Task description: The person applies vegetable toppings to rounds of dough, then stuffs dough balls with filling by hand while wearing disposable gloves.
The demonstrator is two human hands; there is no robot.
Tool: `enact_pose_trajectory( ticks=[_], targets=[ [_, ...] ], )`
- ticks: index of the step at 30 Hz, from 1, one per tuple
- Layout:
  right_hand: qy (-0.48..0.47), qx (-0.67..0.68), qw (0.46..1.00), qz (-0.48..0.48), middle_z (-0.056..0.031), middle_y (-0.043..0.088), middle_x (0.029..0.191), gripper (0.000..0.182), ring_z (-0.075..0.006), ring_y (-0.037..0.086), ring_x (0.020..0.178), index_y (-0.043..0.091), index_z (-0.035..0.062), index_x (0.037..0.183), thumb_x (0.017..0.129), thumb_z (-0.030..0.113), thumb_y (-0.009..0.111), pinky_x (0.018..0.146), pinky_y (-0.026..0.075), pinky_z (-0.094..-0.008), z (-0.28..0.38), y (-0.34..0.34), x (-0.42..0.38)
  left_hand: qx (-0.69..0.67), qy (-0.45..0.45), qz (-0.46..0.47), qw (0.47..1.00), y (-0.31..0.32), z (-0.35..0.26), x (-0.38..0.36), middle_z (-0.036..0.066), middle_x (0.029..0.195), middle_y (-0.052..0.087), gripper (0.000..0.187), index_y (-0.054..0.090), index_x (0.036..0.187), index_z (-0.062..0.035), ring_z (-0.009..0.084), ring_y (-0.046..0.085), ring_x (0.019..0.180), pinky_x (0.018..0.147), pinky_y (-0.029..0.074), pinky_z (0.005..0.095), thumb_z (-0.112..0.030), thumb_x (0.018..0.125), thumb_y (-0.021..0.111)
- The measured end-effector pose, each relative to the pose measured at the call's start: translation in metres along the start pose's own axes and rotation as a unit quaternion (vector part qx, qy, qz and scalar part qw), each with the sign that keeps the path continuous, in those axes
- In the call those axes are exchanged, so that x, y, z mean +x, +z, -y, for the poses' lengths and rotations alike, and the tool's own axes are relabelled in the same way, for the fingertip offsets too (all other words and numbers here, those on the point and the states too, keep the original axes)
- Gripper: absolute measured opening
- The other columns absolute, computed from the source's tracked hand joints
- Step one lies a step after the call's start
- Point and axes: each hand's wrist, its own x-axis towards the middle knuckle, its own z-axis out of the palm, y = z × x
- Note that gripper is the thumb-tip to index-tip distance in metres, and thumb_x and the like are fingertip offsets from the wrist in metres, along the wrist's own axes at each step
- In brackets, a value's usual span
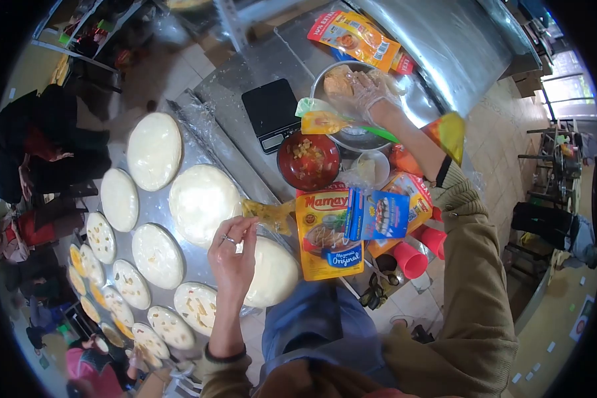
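My left hand (235, 252), bare with a ring, is above the pale dough rounds (205, 199), its fingertips pressed together. Whatever they may pinch is too small to make out. Beside them lies a clear bag with yellow contents (270, 215). My right hand (373, 94), in a clear plastic glove, reaches into a metal bowl (320, 81) with its fingers curved over a tan food mass (339, 81). A spatula with a green handle (378, 132) and an orange-smeared blade rests across the bowl's near side. A red-brown bowl (308, 162) of chopped orange pieces stands nearer.
A black scale (270, 109) stands left of the bowls. Mayonnaise pouches (330, 235), a blue packet (383, 213) and red cups (410, 260) crowd the near edge. Smaller topped rounds (131, 284) fill the left side. Several people stand beyond, at the left, and one at the right.
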Motion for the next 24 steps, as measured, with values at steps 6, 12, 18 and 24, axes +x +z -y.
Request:
enact_pose_trajectory(
  ticks=[6,12,18,24],
  targets=[
    [-0.004,0.052,0.999,0.007,-0.0134,0.018,0.155,0.052,-0.0327,0.019,0.143,0.044,0.0472,0.135,0.090,0.023,0.055,0.112,0.020,-0.0560,0.000,-0.010,-0.005,-0.005,-0.023,-0.020,1.000,-0.006,0.002,-0.003,0.008,0.089,0.064,0.012,0.070,0.095,-0.0037,0.0175,0.059,0.068,0.064,0.049,0.0287,-0.003,0.084,0.066],
    [-0.014,0.105,0.994,-0.037,-0.0162,0.029,0.149,0.048,-0.0311,0.028,0.139,0.059,0.0380,0.123,0.083,0.011,0.057,0.111,0.029,-0.0436,-0.018,0.023,0.006,-0.013,-0.035,-0.029,0.999,-0.011,0.005,-0.009,0.008,0.090,0.064,0.011,0.070,0.095,-0.0038,0.0168,0.059,0.069,0.063,0.048,0.0288,-0.004,0.085,0.066],
    [0.003,0.278,0.957,-0.087,-0.0233,0.056,0.121,0.038,-0.0380,0.049,0.119,0.066,0.0179,0.110,0.078,0.008,0.051,0.102,0.039,-0.0448,-0.034,0.063,0.009,-0.027,-0.035,-0.039,0.998,-0.015,0.006,-0.014,0.008,0.090,0.065,0.012,0.070,0.096,-0.0037,0.0163,0.061,0.070,0.063,0.049,0.0278,-0.003,0.085,0.065],
    [0.057,0.073,0.996,0.012,-0.0240,0.053,0.129,0.044,-0.0441,0.041,0.127,0.058,0.0071,0.124,0.082,0.016,0.049,0.103,0.032,-0.0596,0.010,0.020,-0.047,-0.027,-0.034,-0.043,0.998,-0.019,0.005,-0.018,0.008,0.089,0.065,0.011,0.070,0.095,-0.0037,0.0161,0.061,0.070,0.062,0.049,0.0276,-0.002,0.085,0.065]
  ],
)
